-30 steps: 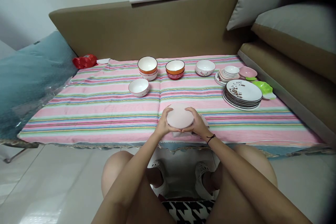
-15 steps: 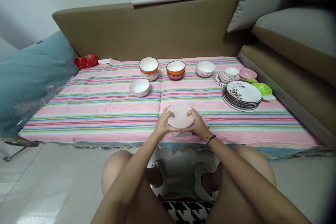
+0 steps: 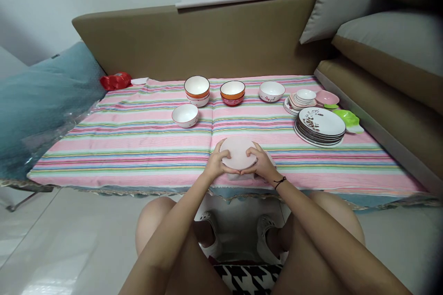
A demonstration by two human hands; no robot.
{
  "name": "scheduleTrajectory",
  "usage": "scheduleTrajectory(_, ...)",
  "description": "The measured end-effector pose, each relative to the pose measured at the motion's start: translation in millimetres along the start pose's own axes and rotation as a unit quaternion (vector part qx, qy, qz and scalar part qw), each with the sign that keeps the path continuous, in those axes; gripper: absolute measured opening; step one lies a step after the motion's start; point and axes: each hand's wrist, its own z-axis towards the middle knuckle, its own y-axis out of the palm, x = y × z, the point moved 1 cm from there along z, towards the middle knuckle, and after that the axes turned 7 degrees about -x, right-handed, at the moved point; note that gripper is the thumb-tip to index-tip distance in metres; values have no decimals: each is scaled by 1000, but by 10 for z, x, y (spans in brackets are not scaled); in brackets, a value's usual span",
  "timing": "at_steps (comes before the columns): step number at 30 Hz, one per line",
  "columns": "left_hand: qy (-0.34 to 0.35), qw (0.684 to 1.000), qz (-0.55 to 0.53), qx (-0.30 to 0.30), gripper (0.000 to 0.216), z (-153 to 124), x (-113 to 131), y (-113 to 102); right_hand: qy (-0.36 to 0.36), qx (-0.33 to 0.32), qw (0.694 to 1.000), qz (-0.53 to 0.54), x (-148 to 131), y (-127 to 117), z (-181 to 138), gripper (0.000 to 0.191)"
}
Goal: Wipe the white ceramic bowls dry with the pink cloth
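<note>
My left hand point(image 3: 217, 160) and my right hand point(image 3: 260, 161) grip a round pale pink dish point(image 3: 239, 153) from both sides, near the front edge. My thumbs lie on top and my other fingers curl around its rim. Whether it is a plate or a lid, I cannot tell. A whitish piece point(image 3: 234, 177) shows under it, mostly hidden by my hands. Beyond my left hand sits a single white bowl point(image 3: 186, 116). Further back stand a left stack of bowls point(image 3: 197, 90), an orange-and-red pair of bowls point(image 3: 232, 93) and a white flowered bowl point(image 3: 272, 91).
At right lie a stack of flowered plates point(image 3: 321, 125), small stacked dishes point(image 3: 305, 97), a pink bowl point(image 3: 327, 98) and a green leaf-shaped dish point(image 3: 348, 120). A red bundle point(image 3: 116, 81) lies back left on the striped cloth point(image 3: 114, 147). Cushions point(image 3: 391, 41) border the right side.
The view has shifted very slightly. Both hands keep the same hold on the round dish, and the bowls and plates stay where they were.
</note>
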Motion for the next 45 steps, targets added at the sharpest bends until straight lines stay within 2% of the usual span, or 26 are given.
scheduleTrajectory(4, 11, 1000, -7, 2, 63, 1, -17, 6, -14, 10, 1000, -8, 13, 7, 8, 72)
scheduleTrajectory(9, 23, 1000, -11, 2, 107, 18, -45, 12, -21, 6, 1000, -6, 72, 25, 16, 106)
scheduleTrajectory(11, 17, 1000, -12, -5, 112, 22, -47, 10, -11, 0, 1000, -6, 93, 28, 10, 107)
scheduleTrajectory(13, 7, 1000, -15, -7, 107, 21, -40, 4, 2, 1, 1000, -4, 104, 27, 1, 102)
scheduleTrajectory(19, -1, 1000, -13, -4, 72, 17, 7, -19, 11, 4, 1000, 21, 77, 11, -3, 83)
scheduleTrajectory(25, 17, 1000, -18, 2, 55, 19, 34, -35, 0, -2, 999, 34, 49, -9, 7, 73)
scheduleTrajectory(32, -4, 1000, -4, -10, 51, 37, 72, -59, -7, -18, 999, 30, 40, -37, 19, 67)
scheduleTrajectory(38, 19, 1000, 17, -9, 48, 38, 54, -50, 1, -20, 999, 31, 19, -43, 27, 66)
scheduleTrajectory(45, 8, 998, 32, -51, 52, 32, 74, -76, -6, -34, 999, 10, 6, -47, 10, 64)
